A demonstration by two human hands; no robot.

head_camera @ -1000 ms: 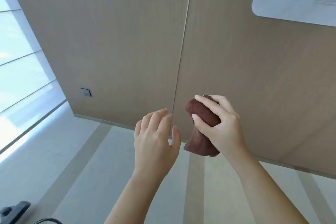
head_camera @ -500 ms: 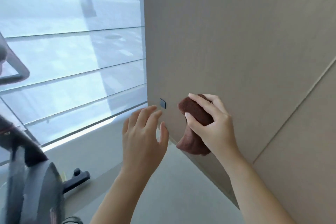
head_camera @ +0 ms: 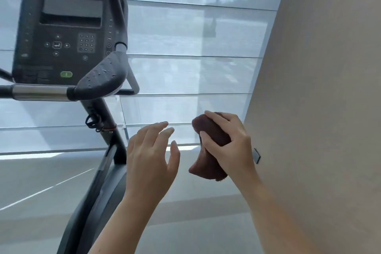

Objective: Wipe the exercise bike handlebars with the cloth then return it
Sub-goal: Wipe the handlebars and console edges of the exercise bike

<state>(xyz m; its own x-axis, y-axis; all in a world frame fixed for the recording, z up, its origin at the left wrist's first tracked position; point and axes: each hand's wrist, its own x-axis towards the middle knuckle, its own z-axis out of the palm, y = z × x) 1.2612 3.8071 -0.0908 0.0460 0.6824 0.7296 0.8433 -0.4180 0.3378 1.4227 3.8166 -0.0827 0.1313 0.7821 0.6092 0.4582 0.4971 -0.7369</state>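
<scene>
Brown cloth (head_camera: 210,146) bunched in right hand (head_camera: 231,144), fingers wrapped round it, low & right of bike handlebars (head_camera: 103,76); left hand (head_camera: 150,161) loose, fingers spread, empty, just beside cloth w/o touching; grip has droplets.

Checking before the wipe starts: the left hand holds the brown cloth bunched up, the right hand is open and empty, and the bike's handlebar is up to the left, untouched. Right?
Not quite: the hands are swapped. The head view shows the right hand gripping the bunched brown cloth, while the left hand is open and empty. The rest stands: the handlebar is up to the left, untouched.
</scene>
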